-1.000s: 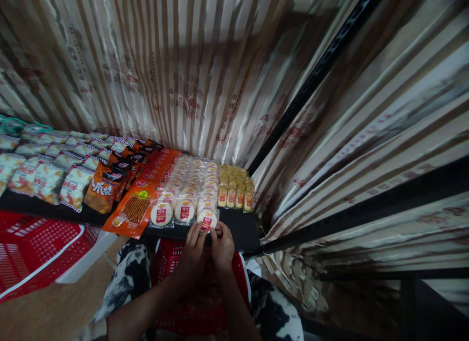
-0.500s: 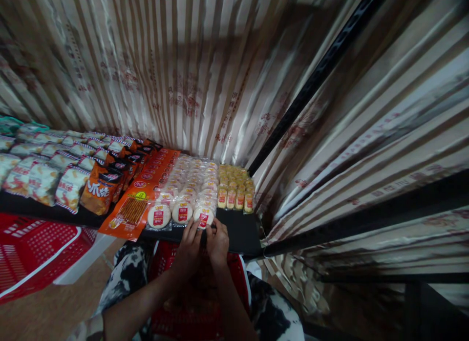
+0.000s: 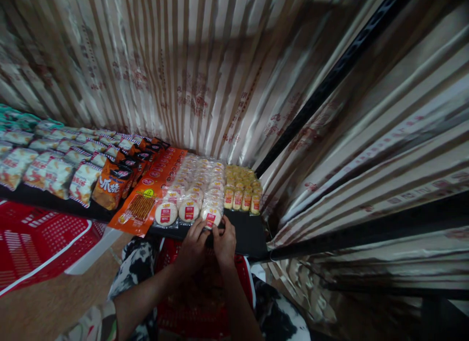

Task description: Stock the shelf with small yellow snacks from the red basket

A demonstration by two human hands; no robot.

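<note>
Left hand and right hand pinch the round, clear-wrapped white cake packet on the black shelf. It looks light, slippery and crumbly; its edges seem the safest hold.

We're looking at a black shelf packed with snacks. Right at our fingertips sits the front round cake packet, heading three rows of round cake packets running back to the wall. Just right of our grip, small yellow packets fill the corner. Left of it lies a flat orange packet, then dark orange bags, and further left, well away, striped pale bags.
</note>
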